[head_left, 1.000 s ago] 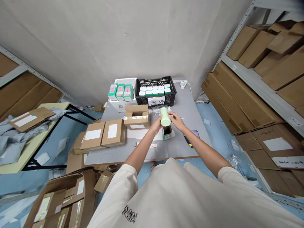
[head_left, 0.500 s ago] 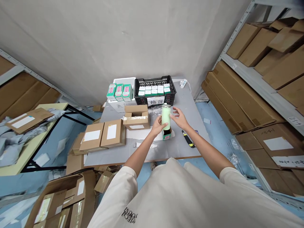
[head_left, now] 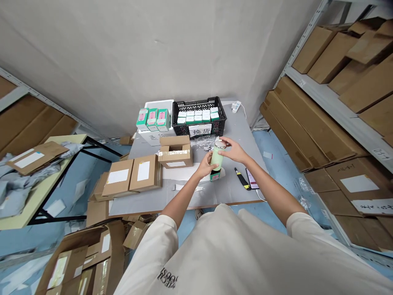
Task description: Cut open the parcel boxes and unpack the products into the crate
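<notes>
A pale green tumbler [head_left: 217,159] with a silver-rimmed lid stands slightly tilted over a small green box [head_left: 215,175], its lower end at the box's open top. My left hand [head_left: 205,166] is closed round the tumbler's left side. At the upper right, my right hand [head_left: 233,151] grips the tumbler by its top, fingers at the lid. Crumpled clear plastic wrap [head_left: 205,141] lies just behind. To the right of the green box are a black and yellow box cutter [head_left: 242,179] and a phone [head_left: 251,178] with its screen lit and a white cable attached.
Behind stand a black crate [head_left: 199,101] of small boxes and a white bin [head_left: 153,137] with green and pink boxes. An open carton [head_left: 175,157] and two closed cartons [head_left: 143,176] sit at left. Shelving [head_left: 337,102] with cartons flanks the right; a power strip [head_left: 236,107] lies at back.
My right hand has moved from beside the tumbler onto its top. The tumbler has tilted to the right and its lid now faces me more. The phone has come into view from behind my forearm.
</notes>
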Tool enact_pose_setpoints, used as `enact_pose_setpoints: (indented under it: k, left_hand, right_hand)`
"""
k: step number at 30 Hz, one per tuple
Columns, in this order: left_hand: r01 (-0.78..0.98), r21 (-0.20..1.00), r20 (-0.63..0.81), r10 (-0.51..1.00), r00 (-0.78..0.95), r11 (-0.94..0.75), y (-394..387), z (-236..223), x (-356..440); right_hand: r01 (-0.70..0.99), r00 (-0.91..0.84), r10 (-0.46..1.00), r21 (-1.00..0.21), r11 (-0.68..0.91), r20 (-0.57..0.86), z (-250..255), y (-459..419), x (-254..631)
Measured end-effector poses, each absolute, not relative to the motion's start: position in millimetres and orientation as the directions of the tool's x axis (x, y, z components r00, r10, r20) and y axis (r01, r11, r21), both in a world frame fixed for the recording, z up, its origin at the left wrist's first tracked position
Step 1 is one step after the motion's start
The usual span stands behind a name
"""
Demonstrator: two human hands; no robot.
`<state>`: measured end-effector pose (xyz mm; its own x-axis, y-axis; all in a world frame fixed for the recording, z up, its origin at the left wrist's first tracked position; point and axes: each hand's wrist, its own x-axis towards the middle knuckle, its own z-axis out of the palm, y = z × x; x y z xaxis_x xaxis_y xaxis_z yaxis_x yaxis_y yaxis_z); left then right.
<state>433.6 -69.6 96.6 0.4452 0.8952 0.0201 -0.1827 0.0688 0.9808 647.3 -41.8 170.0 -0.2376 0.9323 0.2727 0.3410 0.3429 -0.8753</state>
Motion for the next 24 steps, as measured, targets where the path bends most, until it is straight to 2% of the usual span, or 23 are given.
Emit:
enact_pose_setpoints:
  k: [5, 9, 13, 19, 24]
  left_hand:
    - [-0.066, 0.995, 0.102, 0.882, 0.461, -0.081, -63.4, 94.8, 429.3]
    - [0.284, 0.94, 0.089, 0.938, 0.334, -0.191, -63.2, 81.2, 415.5]
    - [0.54, 0.831, 0.031, 0.98, 0.197, -0.135, -72.4, 66.4, 408.8]
    - [0.666, 0.738, -0.024, 0.982, 0.187, -0.109, -83.3, 62.0, 416.0]
    - [0.645, 0.763, -0.062, 0.988, 0.144, -0.046, -83.8, 49.3, 414.1]
  right_hand:
    - [0.378, -0.167, 0.94, -0.861, 0.341, 0.299, 172.9, -40.4, 649.8]
    - [0.378, -0.054, 0.947, -0.871, 0.314, 0.318, 174.5, -42.1, 651.7]
    - [0.382, 0.024, 0.949, -0.88, 0.283, 0.315, 172.7, -44.4, 652.3]
    - [0.368, 0.024, 0.941, -0.878, 0.306, 0.338, 170.3, -46.3, 647.6]
    - [0.355, 0.006, 0.939, -0.879, 0.319, 0.343, 168.1, -49.2, 640.3]
